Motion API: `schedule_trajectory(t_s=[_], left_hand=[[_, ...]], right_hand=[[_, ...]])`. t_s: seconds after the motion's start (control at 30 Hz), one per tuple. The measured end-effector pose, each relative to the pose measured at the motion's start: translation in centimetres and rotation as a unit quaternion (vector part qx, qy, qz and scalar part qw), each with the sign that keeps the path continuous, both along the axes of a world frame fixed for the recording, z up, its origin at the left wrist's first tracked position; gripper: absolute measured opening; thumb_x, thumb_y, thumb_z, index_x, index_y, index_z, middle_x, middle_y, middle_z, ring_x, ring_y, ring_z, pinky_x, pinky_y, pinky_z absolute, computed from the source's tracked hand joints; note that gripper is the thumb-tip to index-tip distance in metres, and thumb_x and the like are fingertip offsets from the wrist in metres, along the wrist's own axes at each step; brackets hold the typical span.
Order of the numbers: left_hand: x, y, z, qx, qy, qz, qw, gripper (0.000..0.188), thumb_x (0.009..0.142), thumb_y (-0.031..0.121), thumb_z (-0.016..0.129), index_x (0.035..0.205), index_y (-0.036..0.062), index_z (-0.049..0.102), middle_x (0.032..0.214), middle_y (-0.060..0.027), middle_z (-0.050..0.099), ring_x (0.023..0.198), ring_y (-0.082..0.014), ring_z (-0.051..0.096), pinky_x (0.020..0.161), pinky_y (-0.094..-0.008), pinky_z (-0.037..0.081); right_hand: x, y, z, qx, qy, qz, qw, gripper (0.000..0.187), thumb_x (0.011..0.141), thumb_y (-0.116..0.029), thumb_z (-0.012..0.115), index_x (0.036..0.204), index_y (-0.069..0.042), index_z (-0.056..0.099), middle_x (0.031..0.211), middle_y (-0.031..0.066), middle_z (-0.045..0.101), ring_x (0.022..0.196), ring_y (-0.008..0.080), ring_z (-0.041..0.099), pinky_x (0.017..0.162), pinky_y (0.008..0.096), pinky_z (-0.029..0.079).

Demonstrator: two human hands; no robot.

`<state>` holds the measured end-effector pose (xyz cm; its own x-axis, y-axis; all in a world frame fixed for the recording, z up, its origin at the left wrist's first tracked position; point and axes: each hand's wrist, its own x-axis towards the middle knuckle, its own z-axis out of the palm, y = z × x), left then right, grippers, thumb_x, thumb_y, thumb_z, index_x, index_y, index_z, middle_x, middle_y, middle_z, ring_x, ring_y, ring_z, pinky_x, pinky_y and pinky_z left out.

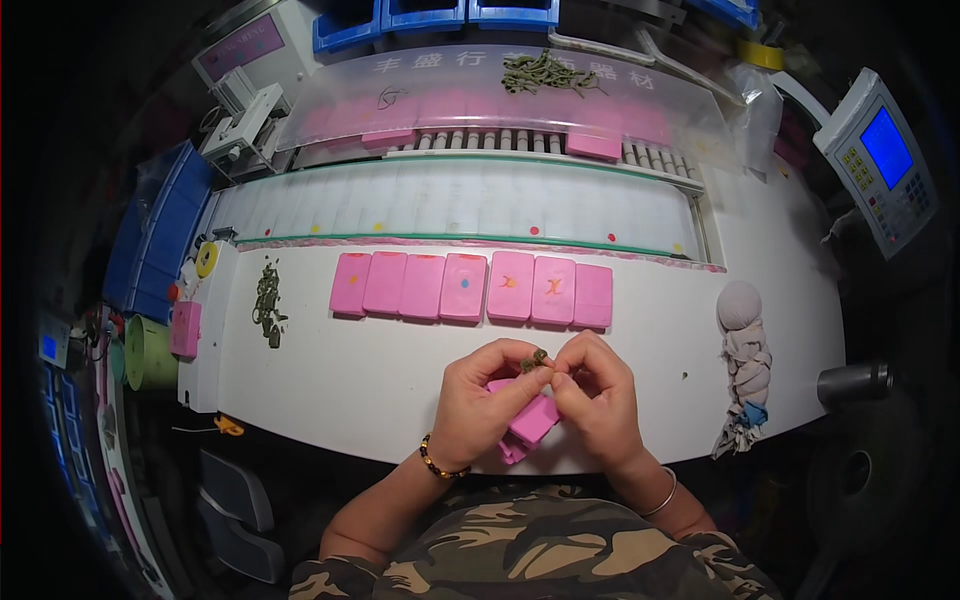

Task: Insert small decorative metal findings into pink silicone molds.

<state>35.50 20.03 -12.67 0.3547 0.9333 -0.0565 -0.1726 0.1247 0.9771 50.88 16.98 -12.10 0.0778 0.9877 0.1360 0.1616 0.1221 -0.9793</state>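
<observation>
My left hand and my right hand meet at the near edge of the white table, thumbs and fingertips pinched together. Between the left fingertips sits a small dark green piece, its exact shape too small to make out. The right fingertips press close against it. Below the fingers a pink block mold shows, partly covered by the left hand; it seems to be in more than one part. Farther off, a row of pink block molds lies side by side, some with coloured marks on top.
Dark green bits lie at the left, and a green heap rests on the clear cover. Behind the row is a glass-edged panel. A cloth bundle, a dark metal cylinder and a keypad screen stand right.
</observation>
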Motion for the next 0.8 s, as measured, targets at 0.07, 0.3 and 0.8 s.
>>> schedule_trajectory(t_s=[0.07,0.3,0.8], left_hand=[[0.0,0.1,0.3,0.016,0.012,-0.010,1.000,0.009,0.089,0.000,0.066,0.098,-0.0019,0.065,0.091,-0.0041,0.067,0.083,-0.0083,0.063,0.075,-0.0224,0.051],[0.0,0.2,0.6,0.001,-0.027,-0.049,0.998,0.009,0.090,0.002,0.064,0.098,-0.0020,0.066,0.086,-0.0034,0.067,0.079,-0.0074,0.061,0.071,-0.0215,0.050],[-1.2,1.6,0.9,-0.160,-0.057,-0.086,0.982,0.011,0.091,0.011,0.066,0.092,0.0004,0.064,0.079,-0.0017,0.064,0.069,-0.0066,0.059,0.063,-0.0206,0.047]], right_hand=[[0.0,0.0,-0.3,-0.124,0.217,0.034,0.968,0.004,0.082,-0.002,0.058,0.080,-0.004,0.056,0.077,-0.0033,0.051,0.064,0.0021,0.041,0.056,0.0185,0.033],[1.1,0.3,-0.8,-0.246,0.398,0.095,0.879,0.012,0.090,-0.011,0.053,0.082,-0.006,0.059,0.074,-0.0039,0.052,0.065,0.0029,0.041,0.056,0.0186,0.032],[1.8,0.6,2.3,-0.068,0.068,0.006,0.995,0.018,0.093,-0.005,0.061,0.110,-0.001,0.066,0.100,0.0044,0.062,0.081,0.0067,0.054,0.066,0.0191,0.045]])
